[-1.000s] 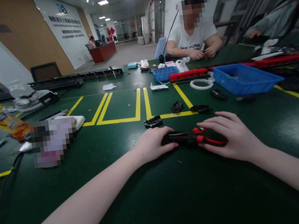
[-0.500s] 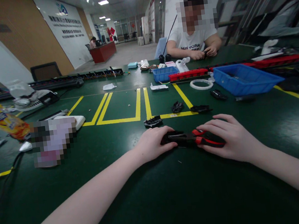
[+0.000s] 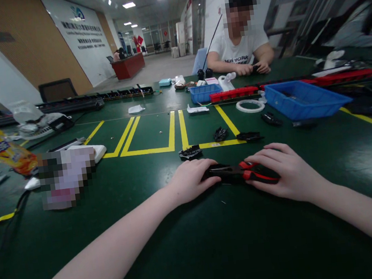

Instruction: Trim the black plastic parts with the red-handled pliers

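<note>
**Bare arms, no gloves**

Two forearms come into the head view from the bottom edge, one from each side. Both are bare along all the length that shows; no sleeve covers them. At the very bottom left corner a small pale strip shows beside the left arm, but it is too little to tell what it is. The left hand (image 3: 191,182) and the right hand (image 3: 287,172) wear no gloves. No watch, ring or band shows on either one.
</note>
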### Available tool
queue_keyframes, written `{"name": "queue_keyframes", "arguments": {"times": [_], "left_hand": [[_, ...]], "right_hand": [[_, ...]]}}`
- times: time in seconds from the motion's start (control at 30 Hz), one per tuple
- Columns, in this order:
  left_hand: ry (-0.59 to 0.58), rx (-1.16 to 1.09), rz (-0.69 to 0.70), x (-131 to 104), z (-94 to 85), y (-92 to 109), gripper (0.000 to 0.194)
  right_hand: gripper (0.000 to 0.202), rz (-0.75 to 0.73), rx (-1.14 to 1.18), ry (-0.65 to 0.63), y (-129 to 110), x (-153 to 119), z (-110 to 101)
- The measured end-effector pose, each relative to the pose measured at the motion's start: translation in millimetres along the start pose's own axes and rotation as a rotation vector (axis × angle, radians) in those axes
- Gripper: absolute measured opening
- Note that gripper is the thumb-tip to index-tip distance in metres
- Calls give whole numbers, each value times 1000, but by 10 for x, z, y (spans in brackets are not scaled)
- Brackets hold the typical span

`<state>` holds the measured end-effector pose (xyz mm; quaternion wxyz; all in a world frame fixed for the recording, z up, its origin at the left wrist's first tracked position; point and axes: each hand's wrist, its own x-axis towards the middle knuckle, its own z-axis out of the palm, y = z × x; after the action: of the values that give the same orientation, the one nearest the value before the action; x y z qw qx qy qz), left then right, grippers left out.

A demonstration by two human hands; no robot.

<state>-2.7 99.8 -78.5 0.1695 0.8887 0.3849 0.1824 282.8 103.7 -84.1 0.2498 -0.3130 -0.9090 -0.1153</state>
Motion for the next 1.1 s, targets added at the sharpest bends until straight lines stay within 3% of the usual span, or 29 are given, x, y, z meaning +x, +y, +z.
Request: {"name": "queue_keyframes", "arguments": {"times": [1.1], "left_hand": [[24,-13,-19,-7,6,21,33]], "right_hand": [[39,18,-9,4,-5,-6,2]]}}
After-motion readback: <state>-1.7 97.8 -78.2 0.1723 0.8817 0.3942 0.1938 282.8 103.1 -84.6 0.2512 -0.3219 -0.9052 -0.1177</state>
